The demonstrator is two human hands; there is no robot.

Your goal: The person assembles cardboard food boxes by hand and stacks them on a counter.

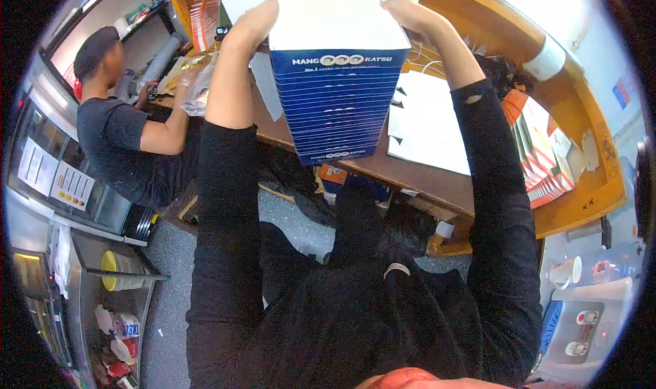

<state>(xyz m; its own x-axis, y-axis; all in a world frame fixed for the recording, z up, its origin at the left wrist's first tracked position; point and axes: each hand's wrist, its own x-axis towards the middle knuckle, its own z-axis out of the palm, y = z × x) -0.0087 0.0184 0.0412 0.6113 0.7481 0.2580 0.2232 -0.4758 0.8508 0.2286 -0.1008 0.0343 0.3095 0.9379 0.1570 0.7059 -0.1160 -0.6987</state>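
Note:
A tall stack of nested cardboard boxes point(338, 109) with blue printed sides rises in front of me, over the near edge of the brown table. The topmost box point(335, 17) shows a bright white face. My left hand point(260, 20) is closed on its left side, the fingers mostly hidden behind the cardboard. On the right side, my right hand point(410, 15) grips the white edge with the thumb bent near the rim; its other fingers are hardly visible. Both arms reach forward in black sleeves.
White flat cardboard sheets point(429, 126) lie on the brown table point(437, 187). Orange-and-white folded cartons point(540, 150) lean in the wooden shelf point(594, 198) at right. At left a co-worker point(130, 129) in black handles a clear plastic bag point(198, 92). A steel rack point(89, 300) stands lower left.

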